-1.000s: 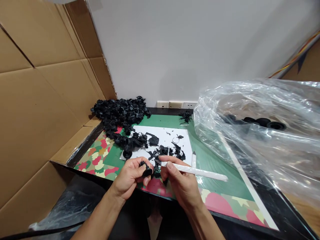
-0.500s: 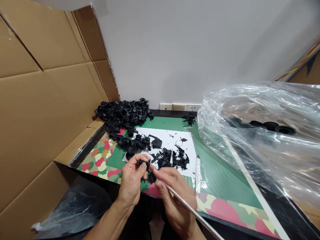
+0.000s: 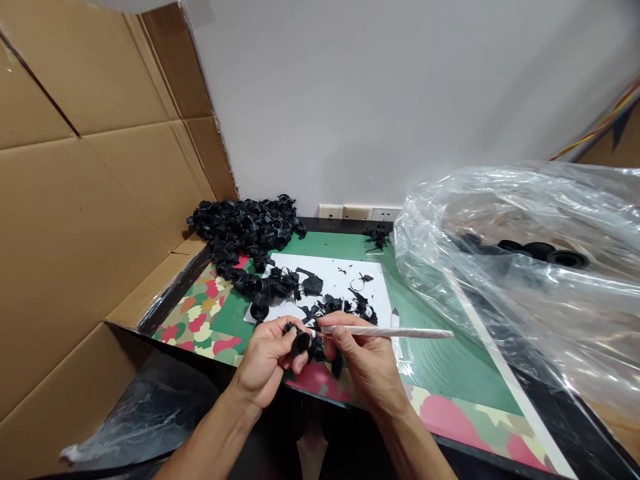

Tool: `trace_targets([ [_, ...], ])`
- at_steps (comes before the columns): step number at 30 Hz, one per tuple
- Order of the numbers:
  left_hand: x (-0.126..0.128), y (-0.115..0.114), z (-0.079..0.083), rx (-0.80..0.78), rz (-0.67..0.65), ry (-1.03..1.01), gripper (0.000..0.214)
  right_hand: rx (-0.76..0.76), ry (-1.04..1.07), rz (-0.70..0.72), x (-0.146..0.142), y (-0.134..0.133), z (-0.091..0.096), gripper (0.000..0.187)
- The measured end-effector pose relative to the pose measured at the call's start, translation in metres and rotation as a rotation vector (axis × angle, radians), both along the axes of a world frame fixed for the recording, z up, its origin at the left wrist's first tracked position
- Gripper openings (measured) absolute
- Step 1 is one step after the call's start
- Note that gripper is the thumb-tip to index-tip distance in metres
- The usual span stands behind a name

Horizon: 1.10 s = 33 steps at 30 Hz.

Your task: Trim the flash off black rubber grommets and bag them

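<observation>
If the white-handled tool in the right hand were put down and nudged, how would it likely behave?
The white-handled tool is probably stiff: its long handle juts straight out past the right hand. It seems light for its length, being so slim. It might roll or pivot when nudged, given that narrow shape.

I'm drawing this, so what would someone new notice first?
Probably the heap of black parts at the back left, beside tall cardboard. In front, the left hand holds one black piece and the right hand a white-handled tool. Shiny clear plastic sprawls at the right.
</observation>
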<state>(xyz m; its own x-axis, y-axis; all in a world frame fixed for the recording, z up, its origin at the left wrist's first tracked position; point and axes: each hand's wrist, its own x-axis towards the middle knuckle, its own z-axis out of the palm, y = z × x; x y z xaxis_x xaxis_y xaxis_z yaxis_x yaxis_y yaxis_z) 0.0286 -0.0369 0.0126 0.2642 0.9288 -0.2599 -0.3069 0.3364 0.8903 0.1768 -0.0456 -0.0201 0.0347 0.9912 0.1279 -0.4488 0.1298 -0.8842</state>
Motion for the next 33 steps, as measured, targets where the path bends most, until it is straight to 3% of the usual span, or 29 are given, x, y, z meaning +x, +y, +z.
trace_targets([
  [6, -0.003, 0.003, 0.004, -0.071, -0.084, -0.049, 0.028, -0.026, 0.008, 0.049, 0.002, -0.002, 0.002, 0.022],
  [16, 0.0, 0.01, 0.008, -0.043, -0.116, 0.054, 0.031, -0.162, 0.127, -0.127, 0.0, 0.002, 0.001, 0.027],
  [21, -0.001, 0.018, 0.008, 0.01, -0.136, 0.193, 0.031, -0.115, 0.048, -0.185, 0.014, 0.012, 0.0, 0.03],
  [27, -0.001, 0.022, 0.003, -0.001, -0.118, 0.229, 0.035, -0.013, -0.28, -0.315, 0.038, 0.009, 0.005, 0.021],
  [33, 0.005, 0.02, 0.003, 0.004, -0.125, 0.184, 0.035, -0.11, -0.032, -0.261, 0.038, 0.005, 0.001, 0.031],
])
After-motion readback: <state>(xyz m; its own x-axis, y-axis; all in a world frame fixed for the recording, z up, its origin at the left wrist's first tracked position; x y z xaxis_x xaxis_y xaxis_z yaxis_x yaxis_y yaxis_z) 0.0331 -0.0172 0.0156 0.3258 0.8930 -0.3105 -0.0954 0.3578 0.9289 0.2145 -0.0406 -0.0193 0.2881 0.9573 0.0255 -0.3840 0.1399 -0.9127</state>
